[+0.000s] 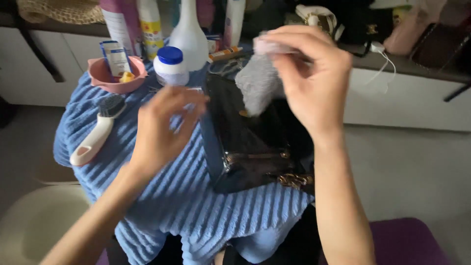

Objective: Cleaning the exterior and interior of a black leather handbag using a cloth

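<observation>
my left hand point(164, 125): fingers loosely apart, holding nothing, blurred, over blue ribbed towel point(171, 196) | black glossy bag point(255, 142): just right of those fingers, under my right hand point(306, 81) | right fingers: pinched on grey cloth point(260, 86), hanging down onto bag | beyond left fingers: white brush point(98, 132), blue-capped jar point(170, 66), pink bowl point(105, 76)
</observation>
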